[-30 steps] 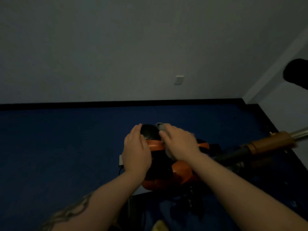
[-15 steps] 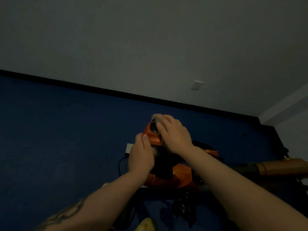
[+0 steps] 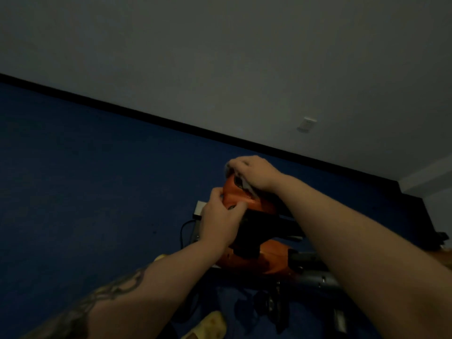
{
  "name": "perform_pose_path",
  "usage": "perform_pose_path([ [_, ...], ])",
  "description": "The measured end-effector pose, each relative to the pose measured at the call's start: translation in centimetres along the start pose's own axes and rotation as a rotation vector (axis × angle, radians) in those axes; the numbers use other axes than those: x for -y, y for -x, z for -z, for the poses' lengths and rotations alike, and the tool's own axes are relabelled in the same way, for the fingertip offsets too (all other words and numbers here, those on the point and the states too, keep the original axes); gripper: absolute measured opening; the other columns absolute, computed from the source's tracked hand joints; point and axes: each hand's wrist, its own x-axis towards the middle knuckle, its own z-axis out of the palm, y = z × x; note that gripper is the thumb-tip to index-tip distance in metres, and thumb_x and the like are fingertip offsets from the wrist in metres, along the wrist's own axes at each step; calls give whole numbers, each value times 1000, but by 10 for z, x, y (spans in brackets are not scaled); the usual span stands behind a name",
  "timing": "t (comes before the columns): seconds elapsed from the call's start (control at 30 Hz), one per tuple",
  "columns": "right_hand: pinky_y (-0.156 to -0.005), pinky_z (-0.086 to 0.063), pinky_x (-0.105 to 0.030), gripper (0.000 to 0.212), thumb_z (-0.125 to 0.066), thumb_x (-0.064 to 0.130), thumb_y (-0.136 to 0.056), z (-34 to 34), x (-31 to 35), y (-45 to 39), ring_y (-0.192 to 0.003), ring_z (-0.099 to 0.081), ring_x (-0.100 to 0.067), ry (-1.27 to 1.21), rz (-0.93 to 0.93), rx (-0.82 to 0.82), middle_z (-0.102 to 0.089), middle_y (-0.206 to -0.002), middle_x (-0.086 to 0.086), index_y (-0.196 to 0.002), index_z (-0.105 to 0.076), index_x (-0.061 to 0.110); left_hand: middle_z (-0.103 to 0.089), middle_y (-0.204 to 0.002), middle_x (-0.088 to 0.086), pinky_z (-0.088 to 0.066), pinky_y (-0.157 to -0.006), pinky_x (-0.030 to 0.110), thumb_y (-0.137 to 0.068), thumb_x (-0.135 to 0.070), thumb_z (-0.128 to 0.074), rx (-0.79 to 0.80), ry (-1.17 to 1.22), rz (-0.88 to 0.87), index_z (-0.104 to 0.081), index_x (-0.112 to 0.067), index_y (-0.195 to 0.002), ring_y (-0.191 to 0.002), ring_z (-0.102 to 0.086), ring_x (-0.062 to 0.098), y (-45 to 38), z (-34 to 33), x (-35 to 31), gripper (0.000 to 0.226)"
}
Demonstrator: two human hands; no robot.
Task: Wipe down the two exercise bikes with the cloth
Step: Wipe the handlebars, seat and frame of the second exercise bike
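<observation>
An orange and black exercise bike (image 3: 271, 258) stands in front of me on the blue floor in a dim room. Its orange console head (image 3: 236, 196) is at the top. My right hand (image 3: 254, 173) grips a grey cloth (image 3: 247, 187) and presses it onto the top of the console. My left hand (image 3: 220, 218) holds the console's lower left edge, fingers curled around it. Most of the cloth is hidden under my right hand.
A white box (image 3: 199, 209) with a black cable (image 3: 183, 231) lies on the floor behind the bike. A yellow slipper (image 3: 210, 324) shows at the bottom. A wall socket (image 3: 307, 124) sits on the grey wall. A brown handlebar grip (image 3: 442, 255) pokes in at the right edge.
The view has tilted and swung left. My right hand slid the cloth up to the far top of the console. My left hand dropped from the top to its lower left edge.
</observation>
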Motion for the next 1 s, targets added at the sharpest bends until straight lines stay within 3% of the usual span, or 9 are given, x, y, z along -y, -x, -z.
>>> perform_pose_path([
  [0.07,-78,-43,-32,37,-36,45,-98,-5,6,-4,-100,-59,-20,24,-85,-78,-66,-105,2,-94,-69,29,-65,-77,1,-46,-62,28,-68,-43,-54,-8,7,-15,-53,-21,-99,-68,-59,8,0,-1,4,37],
  [0.2,-80,-40,-36,29,-40,51,-95,-17,8,19,-101,-50,-14,397,295,-85,-58,-110,11,-97,-66,39,-61,-79,3,-40,-54,18,-75,-40,-60,-4,19,-40,-53,-18,-100,-65,-55,1,-1,0,5,34],
  [0.4,-78,-50,-37,35,-47,47,-88,-1,20,-21,-88,-61,-20,195,-72,99,-67,-87,3,-77,-73,26,-66,-81,4,-52,-69,45,-64,-47,-54,4,61,-17,-53,-22,-95,-73,-63,17,-4,-2,8,40],
  [0.5,-79,-46,-36,33,-43,52,-89,-18,13,8,-91,-57,-14,425,282,-82,-65,-103,9,-88,-71,35,-65,-88,-3,-50,-65,34,-66,-48,-54,11,44,-51,-54,-24,-107,-78,-62,11,-3,-1,9,48],
  [0.57,-82,-42,-36,33,-41,52,-92,-12,4,24,-97,-54,-9,295,391,-95,-62,-110,12,-96,-69,35,-63,-85,-2,-48,-62,33,-67,-47,-54,14,39,-56,-53,-24,-103,-75,-61,13,-4,-1,8,43],
  [0.7,-81,-46,-36,26,-40,41,-97,-1,-1,7,-94,-58,-18,61,-83,-82,-65,-106,-3,-93,-63,28,-65,-83,-2,-52,-70,41,-69,-48,-52,14,-3,-43,-51,-26,-98,-75,-62,14,-5,0,8,36],
  [0.77,-81,-43,-38,27,-37,39,-98,-18,1,18,-103,-54,-24,319,-42,-196,-59,-117,-3,-109,-59,28,-63,-82,-2,-51,-69,44,-71,-48,-50,15,-42,-55,-51,-25,-99,-72,-60,16,-2,1,8,37],
  [0.9,-98,-34,-37,43,-31,50,-99,-28,-13,60,-130,-37,-14,228,210,-348,-41,-144,9,-137,-47,38,-61,-97,-5,-48,-76,40,-78,-50,-41,45,-63,-97,-48,-26,-111,-86,-58,13,-3,4,6,41],
  [1.0,-90,-41,-36,47,-25,51,-99,-32,-24,62,-119,-49,-16,134,-106,-430,-49,-138,8,-140,-43,36,-52,-130,-10,-44,-93,32,-85,-49,-32,162,-81,-132,-37,-35,-137,-111,-52,6,-10,9,13,55],
])
